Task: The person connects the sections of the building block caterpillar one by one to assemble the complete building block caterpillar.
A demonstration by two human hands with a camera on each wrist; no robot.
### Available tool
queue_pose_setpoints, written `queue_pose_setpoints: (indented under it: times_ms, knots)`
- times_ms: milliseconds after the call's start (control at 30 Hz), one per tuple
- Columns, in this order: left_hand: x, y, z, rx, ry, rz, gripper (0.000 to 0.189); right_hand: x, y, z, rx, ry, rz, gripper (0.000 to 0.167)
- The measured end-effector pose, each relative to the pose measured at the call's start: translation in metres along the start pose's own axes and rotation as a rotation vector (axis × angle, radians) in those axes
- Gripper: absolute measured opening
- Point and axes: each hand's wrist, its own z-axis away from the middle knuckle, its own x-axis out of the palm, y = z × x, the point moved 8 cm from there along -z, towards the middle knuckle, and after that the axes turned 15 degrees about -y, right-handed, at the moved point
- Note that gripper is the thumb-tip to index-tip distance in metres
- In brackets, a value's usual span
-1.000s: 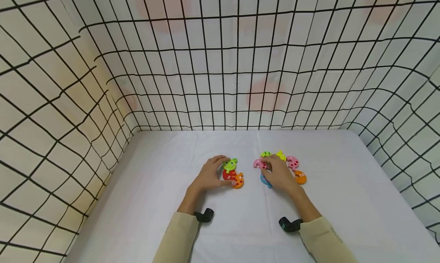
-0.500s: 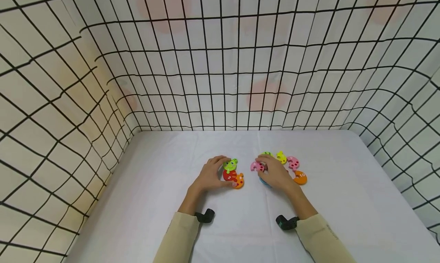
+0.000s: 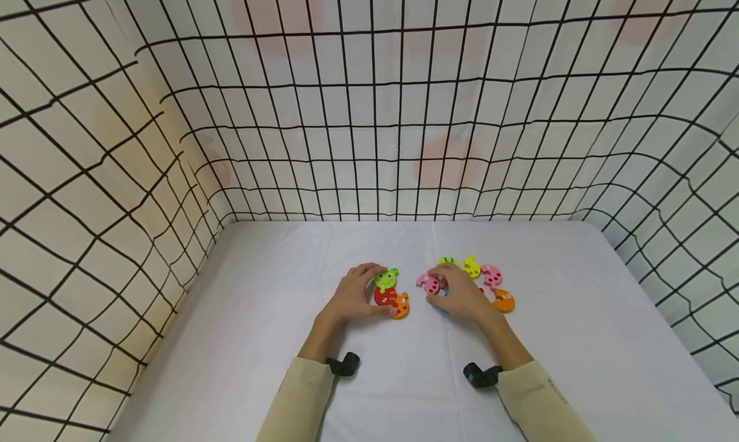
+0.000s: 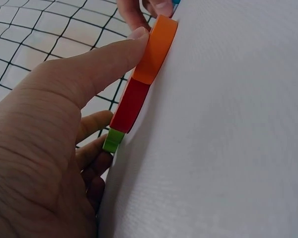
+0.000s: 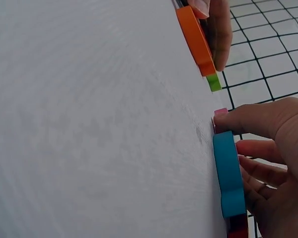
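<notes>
My left hand [image 3: 353, 296] is curved around three joined wooden puzzle pieces: a green smiling head [image 3: 385, 279], a red piece marked 2 [image 3: 382, 297] and an orange dotted piece [image 3: 400, 308]. Its thumb presses the orange edge, while the fingertips sit by the green head. A pink dotted puzzle piece [image 3: 428, 283] is pinched between thumb and fingers of my right hand [image 3: 463, 296], a short gap to the right of the joined row. In the right wrist view a blue piece [image 5: 229, 173] lies under that hand, mostly hidden from the head view.
Around the right hand lie more pieces: a green striped one [image 3: 449, 261], a yellow one [image 3: 471, 266], a pink dotted one [image 3: 492, 275] and an orange one marked 10 [image 3: 504, 301]. White cloth [image 3: 404, 384] covers the table, and black wire mesh [image 3: 369, 124] stands behind and at both sides.
My right hand has drawn the pink piece leftward and slightly nearer to me, away from the other loose pieces. The left hand and its joined pieces have stayed put.
</notes>
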Motion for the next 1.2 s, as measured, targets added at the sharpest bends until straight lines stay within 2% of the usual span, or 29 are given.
queue_pose_setpoints:
  times_ms: [300,533,967,1200]
  knots:
    - [0.001,-0.002,-0.001,-0.011,0.016,-0.003,0.085,0.002,0.0,0.002,-0.006,-0.012,-0.011,0.051]
    - [-0.001,-0.002,-0.002,0.009,0.031,0.015,0.081,0.002,-0.001,0.004,-0.006,-0.004,-0.029,0.051]
    - [-0.003,0.001,-0.001,0.023,0.024,0.026,0.079,0.001,-0.008,0.007,-0.056,0.028,-0.035,0.049]
    - [-0.003,0.001,-0.001,0.016,0.017,0.029,0.078,0.006,-0.014,0.004,-0.064,0.012,-0.056,0.049]
